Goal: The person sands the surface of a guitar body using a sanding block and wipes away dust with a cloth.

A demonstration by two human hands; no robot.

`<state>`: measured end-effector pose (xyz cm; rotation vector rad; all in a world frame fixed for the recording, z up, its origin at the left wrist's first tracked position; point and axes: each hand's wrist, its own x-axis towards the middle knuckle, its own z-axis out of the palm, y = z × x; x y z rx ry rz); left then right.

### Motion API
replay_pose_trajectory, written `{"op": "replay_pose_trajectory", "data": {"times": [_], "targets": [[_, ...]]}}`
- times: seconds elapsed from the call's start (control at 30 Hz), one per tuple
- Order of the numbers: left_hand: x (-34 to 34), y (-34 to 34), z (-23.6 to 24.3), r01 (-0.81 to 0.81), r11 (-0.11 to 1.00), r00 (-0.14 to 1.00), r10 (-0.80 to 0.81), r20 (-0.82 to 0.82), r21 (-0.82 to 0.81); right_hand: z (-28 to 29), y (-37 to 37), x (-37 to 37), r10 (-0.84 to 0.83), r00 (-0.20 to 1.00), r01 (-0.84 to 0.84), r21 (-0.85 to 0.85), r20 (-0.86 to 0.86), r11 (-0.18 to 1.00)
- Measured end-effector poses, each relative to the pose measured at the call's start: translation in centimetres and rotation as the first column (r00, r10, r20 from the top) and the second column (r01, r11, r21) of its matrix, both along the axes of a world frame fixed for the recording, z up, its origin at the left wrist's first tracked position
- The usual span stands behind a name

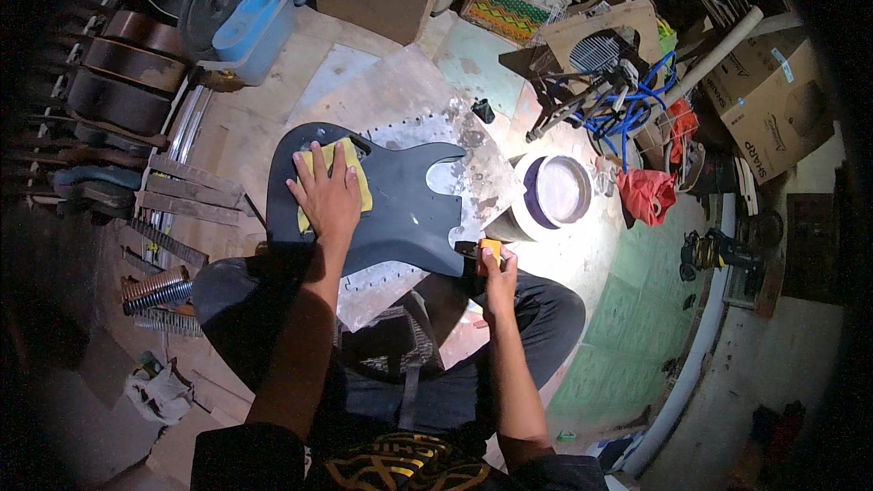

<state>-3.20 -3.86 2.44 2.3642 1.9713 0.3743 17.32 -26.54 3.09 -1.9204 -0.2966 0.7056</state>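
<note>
- Left hand (332, 200): fingers spread flat, pressing a bright yellow cloth (366, 189) onto the matte dark-grey guitar body (400, 205), toward its left edge.
- Right hand (499, 280): fingers closed round a small orange block (491, 248), just beside the body's lower right corner.
- Guitar body: before the person, over a pale stained sheet (400, 95); a gap separates its right edge from the round white tub (561, 189).

Left hand (327, 198) presses cloth (365, 189) on guitar body (407, 202); right hand (500, 280), seemingly, holds orange block (492, 245).
</note>
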Motion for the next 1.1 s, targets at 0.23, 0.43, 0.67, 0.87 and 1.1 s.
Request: {"op": "replay_pose_trajectory", "data": {"times": [0.23, 0.43, 0.67, 0.87, 1.1], "targets": [[1.0, -0.3, -0.6, -0.027, 0.999, 0.999, 0.028, -0.026, 0.024, 2.4, 3.5, 0.7, 0.469, 0.613, -0.317, -0.346, 0.636, 0.883], [1.4, -0.5, -0.4, 0.006, 1.0, 0.996, -0.007, -0.084, -0.007, -0.5, 7.5, 0.5, 0.525, 0.504, -0.444, -0.316, 0.686, 0.839], [0.9, 0.2, 0.8, 0.019, 1.0, 0.992, -0.021, -0.122, -0.015, -0.9, 6.5, -0.9, 0.488, 0.462, -0.468, -0.264, 0.741, 0.843], [1.2, -0.1, 1.1, 0.047, 0.998, 0.988, -0.05, -0.148, -0.03, -0.9, 7.6, 0.4, 0.493, 0.565, -0.437, -0.267, 0.662, 0.859], [1.4, -0.1, 0.8, 0.074, 0.997, 0.985, -0.074, -0.156, -0.009, -1.8, 9.8, 1.6, 0.451, 0.603, -0.353, -0.287, 0.658, 0.89]]}}
